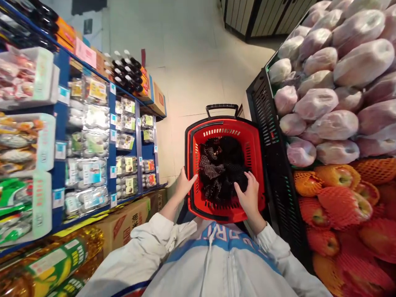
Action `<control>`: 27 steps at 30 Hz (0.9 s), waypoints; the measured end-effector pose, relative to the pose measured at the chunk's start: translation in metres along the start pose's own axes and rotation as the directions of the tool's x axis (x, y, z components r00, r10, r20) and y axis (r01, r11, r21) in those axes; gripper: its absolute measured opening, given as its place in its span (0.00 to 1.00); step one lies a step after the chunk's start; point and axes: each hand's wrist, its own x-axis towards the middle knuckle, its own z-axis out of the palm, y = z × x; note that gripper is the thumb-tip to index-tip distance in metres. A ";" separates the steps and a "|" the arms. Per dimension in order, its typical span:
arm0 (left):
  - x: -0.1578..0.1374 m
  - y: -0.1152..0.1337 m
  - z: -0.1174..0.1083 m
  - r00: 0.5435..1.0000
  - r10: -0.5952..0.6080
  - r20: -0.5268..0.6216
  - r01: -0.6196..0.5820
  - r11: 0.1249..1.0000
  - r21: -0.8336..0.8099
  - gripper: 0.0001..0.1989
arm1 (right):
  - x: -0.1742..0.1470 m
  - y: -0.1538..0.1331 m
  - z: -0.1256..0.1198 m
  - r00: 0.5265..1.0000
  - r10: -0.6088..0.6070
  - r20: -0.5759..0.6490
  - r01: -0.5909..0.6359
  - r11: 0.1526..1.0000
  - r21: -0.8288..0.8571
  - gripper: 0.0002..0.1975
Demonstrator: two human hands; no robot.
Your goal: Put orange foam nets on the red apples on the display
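Observation:
A red shopping basket (254, 144) with a black rim and handle stands in front of my body. Inside lies a bundle of black material (213, 167), part of it with a pale net-like pattern; I cannot make out what it is. My left hand (185, 185) grips the basket's left side, thumb over the rim and fingers hidden outside. Over the right part of the basket, my right hand (249, 194) has its thumb and fingers apart, close to the black bundle. Whether the fingertips touch it is unclear.
Blue shelves on the left hold packs of eggs (93, 140) and dark bottles (126, 72). Large oil bottles (58, 260) and a carton (125, 225) sit below. At right, a black crate (262, 107) borders wrapped fruit (318, 103) and red-netted fruit (343, 206). Pale floor (185, 78) stretches ahead.

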 end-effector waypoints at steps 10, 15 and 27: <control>-0.009 0.013 0.007 0.993 -0.115 -0.038 0.111 0.989 -0.093 0.28 | 0.095 0.009 0.025 0.998 0.037 0.055 -0.030 0.993 -0.118 0.22; -0.009 0.015 0.007 0.992 -0.117 -0.034 0.113 0.988 -0.107 0.25 | 0.128 0.004 0.045 0.992 0.018 0.123 0.007 0.981 -0.196 0.24; -0.009 0.013 0.008 0.989 -0.145 -0.013 0.143 0.985 -0.102 0.31 | 0.224 0.030 0.103 0.893 -0.045 0.447 0.256 0.869 -0.424 0.29</control>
